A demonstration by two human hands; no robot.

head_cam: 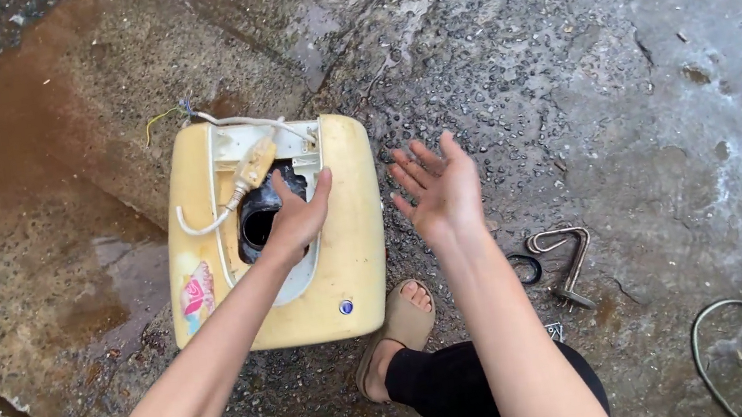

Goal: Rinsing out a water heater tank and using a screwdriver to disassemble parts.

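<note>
Left hand (295, 217) rests on yellow water heater (351, 240); right hand (436, 190) hovers beside.

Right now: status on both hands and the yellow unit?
Left hand at the dark opening of the yellow water-heater casing, holding nothing seen. Right hand open, empty, beside it. Bent heating element lies apart on wet concrete.

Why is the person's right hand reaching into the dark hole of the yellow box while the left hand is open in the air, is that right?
Not quite, the hands are swapped. In the head view, the left hand reaches into the dark hole of the yellow box, and the right hand is open in the air beside it.
</note>
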